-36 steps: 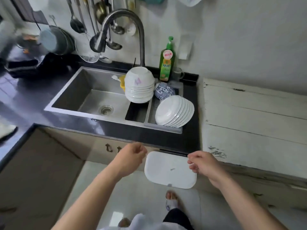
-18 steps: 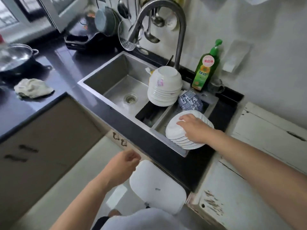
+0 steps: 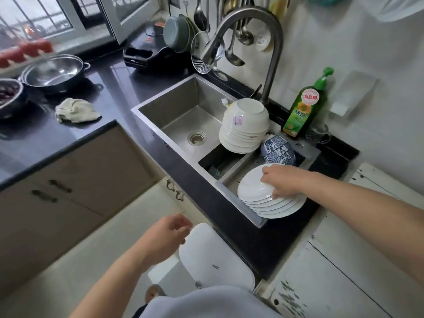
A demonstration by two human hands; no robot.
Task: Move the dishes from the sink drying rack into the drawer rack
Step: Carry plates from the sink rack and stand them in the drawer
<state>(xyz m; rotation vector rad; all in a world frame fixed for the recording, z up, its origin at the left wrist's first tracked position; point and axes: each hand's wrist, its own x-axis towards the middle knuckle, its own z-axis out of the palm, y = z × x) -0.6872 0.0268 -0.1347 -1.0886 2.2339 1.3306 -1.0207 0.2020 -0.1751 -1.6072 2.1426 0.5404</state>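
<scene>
A leaning stack of white plates (image 3: 263,203) stands in the steel drying rack (image 3: 226,182) at the right end of the sink. My right hand (image 3: 281,180) lies over the top plate, fingers curled round its edge. Behind them sit blue patterned bowls (image 3: 277,149) and a stack of upturned white bowls (image 3: 244,126). My left hand (image 3: 166,235) hovers loosely curled over the floor in front of the cabinet, holding nothing. No drawer rack is in sight.
The sink basin (image 3: 183,111) and tall faucet (image 3: 252,31) are left of the rack. A green soap bottle (image 3: 306,106) stands behind. A white bin lid (image 3: 215,260) is below the counter edge. A cloth (image 3: 76,110) and a steel pot (image 3: 54,73) sit on the dark counter.
My right hand rose from beside the white lid to the plate stack and now grips the top plate. The view swung left. My left hand stayed low.
</scene>
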